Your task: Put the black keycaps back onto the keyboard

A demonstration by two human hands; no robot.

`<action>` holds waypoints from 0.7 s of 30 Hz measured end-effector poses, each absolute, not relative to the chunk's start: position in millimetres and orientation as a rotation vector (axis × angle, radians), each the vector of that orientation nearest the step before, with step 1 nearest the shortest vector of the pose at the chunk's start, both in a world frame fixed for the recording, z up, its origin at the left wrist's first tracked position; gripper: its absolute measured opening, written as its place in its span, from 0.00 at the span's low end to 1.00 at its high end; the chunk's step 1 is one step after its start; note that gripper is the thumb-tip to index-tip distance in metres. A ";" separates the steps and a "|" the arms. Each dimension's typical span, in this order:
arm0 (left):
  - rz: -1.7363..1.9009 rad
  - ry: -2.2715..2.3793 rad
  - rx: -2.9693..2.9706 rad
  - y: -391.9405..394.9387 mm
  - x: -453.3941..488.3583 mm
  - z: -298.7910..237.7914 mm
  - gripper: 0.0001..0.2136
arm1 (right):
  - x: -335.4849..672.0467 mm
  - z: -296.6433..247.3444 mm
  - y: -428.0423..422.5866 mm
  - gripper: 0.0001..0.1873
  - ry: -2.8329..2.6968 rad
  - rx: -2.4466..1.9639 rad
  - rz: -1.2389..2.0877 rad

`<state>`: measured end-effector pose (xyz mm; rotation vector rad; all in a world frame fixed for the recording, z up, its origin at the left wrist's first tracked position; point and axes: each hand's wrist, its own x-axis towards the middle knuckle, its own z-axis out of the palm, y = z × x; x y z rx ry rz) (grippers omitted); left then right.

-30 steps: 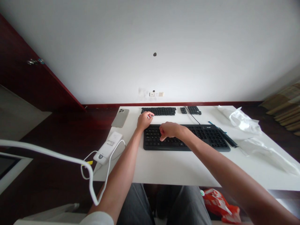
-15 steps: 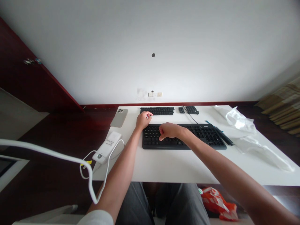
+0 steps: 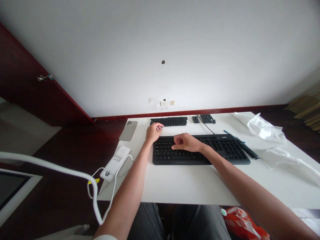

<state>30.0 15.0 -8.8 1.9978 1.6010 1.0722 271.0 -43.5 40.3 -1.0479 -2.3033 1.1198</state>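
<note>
A black full-size keyboard (image 3: 225, 150) lies on the white table (image 3: 175, 183), and my right hand (image 3: 187, 142) rests over its middle keys with the fingers curled. My left hand (image 3: 153, 132) sits just behind the keyboard's top left edge. Its fingertips pinch a small item (image 3: 160, 126), too small to identify. Farther back lie a long strip of black keycaps (image 3: 168, 121) and two smaller black keycap groups (image 3: 195, 119) (image 3: 206, 118).
A phone (image 3: 128, 130) lies left of my hands, with a white power bank (image 3: 115, 163) and white cable nearby. A dark tool (image 3: 246, 149) and clear plastic bags (image 3: 265, 128) are at the right. An orange bag (image 3: 241, 221) sits below the table.
My right hand has shifted right along the keyboard and its fingers have curled in. My left hand has barely moved. The view has tilted slightly.
</note>
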 end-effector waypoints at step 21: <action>1.072 1.572 1.996 12.0 32.5 -4.8 0.13 | 225.1 35.3 -87.0 0.36 -1.641 -0.340 1.960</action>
